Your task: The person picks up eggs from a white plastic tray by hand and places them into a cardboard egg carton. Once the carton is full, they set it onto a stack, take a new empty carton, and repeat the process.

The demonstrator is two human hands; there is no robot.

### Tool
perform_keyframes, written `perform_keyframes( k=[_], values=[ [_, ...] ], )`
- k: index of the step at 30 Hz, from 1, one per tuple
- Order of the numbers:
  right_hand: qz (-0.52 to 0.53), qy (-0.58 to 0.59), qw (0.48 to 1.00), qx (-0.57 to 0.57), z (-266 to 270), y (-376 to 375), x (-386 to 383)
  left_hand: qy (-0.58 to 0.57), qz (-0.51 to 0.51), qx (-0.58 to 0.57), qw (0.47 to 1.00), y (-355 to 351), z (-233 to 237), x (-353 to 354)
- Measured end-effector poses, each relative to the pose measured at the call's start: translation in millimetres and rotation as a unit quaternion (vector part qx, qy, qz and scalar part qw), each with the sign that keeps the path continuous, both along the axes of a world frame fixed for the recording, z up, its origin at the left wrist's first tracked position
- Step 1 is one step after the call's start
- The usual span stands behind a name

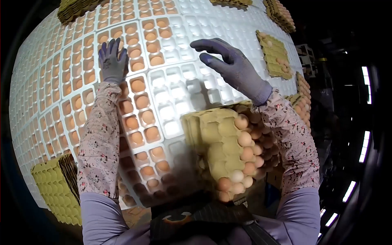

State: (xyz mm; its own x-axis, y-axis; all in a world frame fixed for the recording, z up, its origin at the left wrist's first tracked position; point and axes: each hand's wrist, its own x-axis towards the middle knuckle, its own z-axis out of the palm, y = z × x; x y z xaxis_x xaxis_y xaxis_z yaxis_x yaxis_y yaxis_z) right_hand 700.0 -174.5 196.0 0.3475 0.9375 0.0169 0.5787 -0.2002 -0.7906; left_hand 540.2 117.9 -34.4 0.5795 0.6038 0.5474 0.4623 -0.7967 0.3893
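Note:
My left hand (pixel 112 61), in a purple-grey glove, rests over brown eggs in the white plastic trays at upper left, its fingers spread. Above unfilled compartments of a white tray (pixel 173 90), my right hand (pixel 232 67) hovers in the same kind of glove, thumb and fingers apart, holding nothing. Below it sits a stack of pulp egg trays (pixel 220 141), with brown and pale eggs (pixel 245 139) along its right part and bare cups on its left. Rows of brown eggs (pixel 138 85) fill the compartments between my hands.
Stacked pulp trays (pixel 55 188) stand at lower left, with another stack (pixel 75 10) at the top left. On the right lies a pulp tray (pixel 274 55) with a few eggs. More egg stacks (pixel 302 104) line the right edge.

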Motion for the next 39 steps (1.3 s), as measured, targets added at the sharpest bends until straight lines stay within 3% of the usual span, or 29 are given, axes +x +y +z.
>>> perform_keyframes(
  k=[4,8,10,11,12,13,14,15,16,18,19,20,21,22,23,24,25,26,28,29,30,31,32,33,34,36,37,38,39],
  values=[
    [-0.034,-0.029,0.993,-0.109,40,-123,5,-0.080,-0.145,-0.128,0.978,-87,85,-22],
    [0.040,-0.081,0.990,-0.107,17,-183,17,-0.090,-0.239,-0.258,0.932,-214,174,-45],
    [0.108,-0.335,0.936,-0.027,-10,-188,28,-0.059,-0.275,-0.280,0.918,-264,204,-38],
    [0.134,-0.380,0.915,0.030,-14,-186,34,0.004,-0.268,-0.182,0.946,-283,210,-32],
    [0.137,-0.377,0.915,0.041,-6,-186,34,0.040,-0.277,-0.194,0.940,-303,218,-21],
    [0.022,-0.100,0.994,-0.044,10,-184,32,0.067,-0.287,-0.130,0.947,-316,219,-9],
    [-0.090,0.188,0.969,-0.130,19,-187,33,0.096,-0.297,-0.068,0.948,-326,215,1],
    [-0.075,0.186,0.980,-0.004,3,-189,49,0.102,-0.289,-0.064,0.950,-331,211,7],
    [-0.065,0.153,0.984,-0.060,20,-190,55,0.143,-0.287,-0.038,0.947,-334,206,13],
    [0.055,0.058,0.997,-0.002,-5,-195,64,0.190,-0.277,-0.009,0.942,-342,211,15],
    [0.124,0.010,0.991,-0.046,0,-197,60,0.161,-0.263,-0.094,0.946,-343,215,13],
    [0.183,-0.212,0.960,0.021,-25,-197,64,0.129,-0.246,-0.180,0.944,-344,219,9],
    [0.191,-0.243,0.950,0.046,-29,-195,62,-0.013,-0.215,-0.387,0.896,-351,224,7],
    [0.199,-0.274,0.938,0.071,-31,-194,61,-0.115,-0.152,-0.574,0.796,-361,242,0],
    [0.206,-0.270,0.937,0.079,-30,-196,61,-0.160,-0.143,-0.624,0.751,-361,242,-6],
    [0.159,-0.126,0.979,0.026,-20,-196,60,-0.204,-0.134,-0.670,0.701,-359,240,-13],
    [0.109,0.021,0.993,-0.030,-13,-197,59,-0.062,-0.094,-0.571,0.813,-358,238,-14],
    [0.081,0.197,0.977,0.022,-12,-195,63,0.032,-0.115,-0.460,0.880,-366,234,-15],
    [0.029,0.305,0.952,-0.008,19,-199,69,0.217,-0.106,-0.245,0.939,-393,233,-11],
    [0.077,0.271,0.959,-0.029,22,-197,73,0.285,-0.079,-0.210,0.932,-401,232,-5],
    [0.140,0.047,0.989,0.031,4,-190,75,0.286,-0.070,-0.212,0.932,-400,230,-5],
    [0.194,-0.109,0.974,-0.042,11,-192,61,0.274,-0.085,-0.215,0.934,-396,227,-5],
    [0.240,-0.263,0.928,-0.111,19,-194,44,0.261,-0.102,-0.217,0.935,-393,226,-5],
    [0.290,-0.360,0.868,-0.182,16,-188,34,0.196,-0.077,-0.347,0.914,-395,241,-5],
    [0.267,-0.387,0.859,-0.203,4,-184,25,0.197,-0.070,-0.347,0.914,-395,247,-10],
    [0.304,-0.374,0.867,-0.130,17,-191,37,-0.019,-0.102,-0.559,0.822,-393,258,-23],
    [0.254,-0.179,0.938,-0.155,33,-198,41,0.035,-0.107,-0.545,0.831,-399,273,-27],
    [0.194,0.021,0.965,-0.173,44,-203,48,0.086,-0.210,-0.397,0.889,-393,255,-34],
    [0.215,0.193,0.940,-0.184,31,-200,66,0.185,-0.188,-0.287,0.921,-403,257,-32]
  ],
)
